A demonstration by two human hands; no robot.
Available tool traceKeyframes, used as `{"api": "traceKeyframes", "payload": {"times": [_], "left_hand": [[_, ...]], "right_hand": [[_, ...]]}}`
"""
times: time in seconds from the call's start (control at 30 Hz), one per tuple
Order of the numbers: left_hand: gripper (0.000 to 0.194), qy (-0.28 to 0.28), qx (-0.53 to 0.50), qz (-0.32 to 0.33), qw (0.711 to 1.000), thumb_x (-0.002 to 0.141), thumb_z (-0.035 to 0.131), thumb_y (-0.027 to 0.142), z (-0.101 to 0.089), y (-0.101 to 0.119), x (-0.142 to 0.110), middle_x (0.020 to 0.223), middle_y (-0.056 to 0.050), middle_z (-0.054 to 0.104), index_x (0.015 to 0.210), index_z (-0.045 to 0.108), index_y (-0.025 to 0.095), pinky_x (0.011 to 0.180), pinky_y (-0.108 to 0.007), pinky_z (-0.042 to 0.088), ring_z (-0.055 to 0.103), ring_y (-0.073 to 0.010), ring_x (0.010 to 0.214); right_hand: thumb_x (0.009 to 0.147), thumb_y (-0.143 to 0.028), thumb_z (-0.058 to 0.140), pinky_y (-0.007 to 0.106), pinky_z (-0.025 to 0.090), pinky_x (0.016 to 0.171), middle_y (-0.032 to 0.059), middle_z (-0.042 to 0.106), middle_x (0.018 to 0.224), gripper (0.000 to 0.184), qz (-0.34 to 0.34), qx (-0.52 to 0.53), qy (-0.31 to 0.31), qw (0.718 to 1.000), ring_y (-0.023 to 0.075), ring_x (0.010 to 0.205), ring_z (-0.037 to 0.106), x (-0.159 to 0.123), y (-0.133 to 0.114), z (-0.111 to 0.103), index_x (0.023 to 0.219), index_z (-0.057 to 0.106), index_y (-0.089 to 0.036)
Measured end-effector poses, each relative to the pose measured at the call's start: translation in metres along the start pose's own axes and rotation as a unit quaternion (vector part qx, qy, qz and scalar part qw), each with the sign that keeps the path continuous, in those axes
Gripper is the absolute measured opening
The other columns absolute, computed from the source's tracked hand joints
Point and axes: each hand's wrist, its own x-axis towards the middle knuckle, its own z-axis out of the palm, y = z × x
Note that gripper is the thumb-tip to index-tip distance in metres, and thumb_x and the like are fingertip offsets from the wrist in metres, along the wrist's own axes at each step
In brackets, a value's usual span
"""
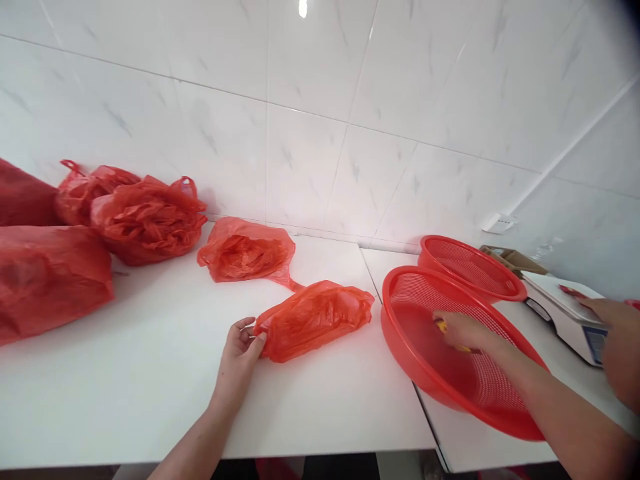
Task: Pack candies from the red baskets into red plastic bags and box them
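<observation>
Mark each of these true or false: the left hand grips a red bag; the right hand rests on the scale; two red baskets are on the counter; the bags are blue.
1. The left hand grips a red bag. True.
2. The right hand rests on the scale. False: it is inside the near red basket, holding something yellow; another person's hand is on the scale.
3. Two red baskets are on the counter. True; the far basket sits behind the near one.
4. The bags are blue. False: all are red.
</observation>
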Motion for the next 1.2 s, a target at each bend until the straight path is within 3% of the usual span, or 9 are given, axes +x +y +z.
{"api": "traceKeyframes", "payload": {"times": [0.07, 0.23, 0.3, 0.43, 0.53, 0.6, 0.73, 0.9, 1.2], "left_hand": [[0.051, -0.004, 0.004, -0.002, 1.0, 0.075, 0.063, 0.046, 0.0, 0.002, -0.001, 0.093, -0.005, 0.062, 0.114, 0.044, 0.021, 0.069, -0.033, 0.052, 0.063, -0.0183, 0.077], [0.041, -0.007, 0.003, -0.005, 1.0, 0.076, 0.061, 0.045, 0.002, 0.005, -0.004, 0.091, -0.004, 0.06, 0.105, 0.044, 0.021, 0.065, -0.031, 0.051, 0.061, -0.0166, 0.073], [0.037, -0.01, -0.006, -0.003, 1.0, 0.077, 0.06, 0.044, 0.003, 0.006, -0.004, 0.09, -0.003, 0.059, 0.101, 0.043, 0.021, 0.063, -0.03, 0.05, 0.06, -0.0154, 0.071], [0.034, -0.02, -0.017, 0.004, 1.0, 0.078, 0.059, 0.043, 0.003, 0.006, -0.005, 0.087, -0.002, 0.059, 0.098, 0.042, 0.021, 0.061, -0.028, 0.049, 0.059, -0.0139, 0.067], [0.034, -0.019, -0.021, 0.008, 1.0, 0.078, 0.059, 0.043, 0.003, 0.005, -0.005, 0.087, -0.001, 0.059, 0.097, 0.041, 0.021, 0.061, -0.027, 0.048, 0.058, -0.0133, 0.067], [0.034, -0.017, -0.022, 0.01, 1.0, 0.077, 0.06, 0.042, 0.003, 0.005, -0.005, 0.087, -0.001, 0.058, 0.096, 0.041, 0.021, 0.06, -0.027, 0.048, 0.058, -0.013, 0.066], [0.033, -0.005, -0.004, 0.015, 1.0, 0.077, 0.059, 0.041, 0.003, 0.003, -0.003, 0.085, 0.001, 0.057, 0.097, 0.042, 0.021, 0.057, -0.024, 0.044, 0.056, -0.0109, 0.063], [0.03, -0.006, 0.014, 0.016, 1.0, 0.077, 0.058, 0.039, 0.003, 0.002, -0.001, 0.088, -0.001, 0.057, 0.096, 0.043, 0.021, 0.056, -0.024, 0.043, 0.055, -0.0104, 0.063], [0.029, 0.003, 0.028, 0.012, 1.0, 0.077, 0.058, 0.04, 0.004, 0.004, -0.003, 0.085, 0.001, 0.059, 0.095, 0.045, 0.021, 0.058, -0.023, 0.044, 0.055, -0.0099, 0.064]], "right_hand": [[0.064, -0.014, 0.055, 0.026, 0.034, 0.049, 0.0043, 0.065, 0.076, 0.034, -0.02, 0.013, -0.016, 1.0, 0.0172, 0.057, 0.058, 0.0, -0.015, -0.019, 0.096, 0.061, -0.023], [0.077, -0.025, 0.056, 0.027, 0.04, 0.059, 0.0064, 0.061, 0.106, 0.021, -0.169, 0.024, 0.183, 0.968, 0.0194, 0.083, 0.059, -0.041, -0.097, -0.065, 0.098, 0.054, -0.026], [0.081, -0.023, 0.053, 0.026, 0.041, 0.06, 0.0049, 0.06, 0.105, 0.014, -0.274, 0.02, 0.193, 0.942, 0.018, 0.085, 0.058, -0.065, -0.138, -0.068, 0.095, 0.055, -0.026], [0.085, -0.01, 0.044, 0.025, 0.041, 0.065, 0.0045, 0.058, 0.102, 0.02, -0.483, -0.03, 0.179, 0.857, 0.0151, 0.082, 0.055, -0.086, -0.21, -0.041, 0.095, 0.056, -0.022], [0.084, 0.0, 0.039, 0.027, 0.04, 0.065, 0.0042, 0.059, 0.097, 0.03, -0.545, -0.087, 0.175, 0.815, 0.0144, 0.078, 0.053, -0.07, -0.246, -0.011, 0.096, 0.057, -0.021], [0.081, 0.001, 0.044, 0.029, 0.041, 0.069, 0.0051, 0.058, 0.103, 0.034, -0.541, -0.094, 0.171, 0.818, 0.0159, 0.082, 0.053, -0.055, -0.259, 0.004, 0.103, 0.056, -0.022], [0.076, -0.016, 0.063, 0.038, 0.044, 0.083, 0.0087, 0.052, 0.122, 0.044, -0.476, -0.017, 0.164, 0.864, 0.0226, 0.1, 0.054, -0.037, -0.257, 0.02, 0.118, 0.052, -0.024], [0.089, -0.025, 0.046, 0.032, 0.046, 0.074, 0.0057, 0.06, 0.102, 0.017, -0.327, 0.089, 0.194, 0.921, 0.019, 0.091, 0.058, -0.04, -0.213, 0.033, 0.1, 0.059, -0.022], [0.087, -0.029, 0.041, 0.037, 0.046, 0.084, 0.0071, 0.058, 0.107, 0.023, -0.202, 0.13, 0.244, 0.94, 0.0232, 0.099, 0.056, -0.032, -0.131, 0.075, 0.098, 0.06, -0.023]]}}
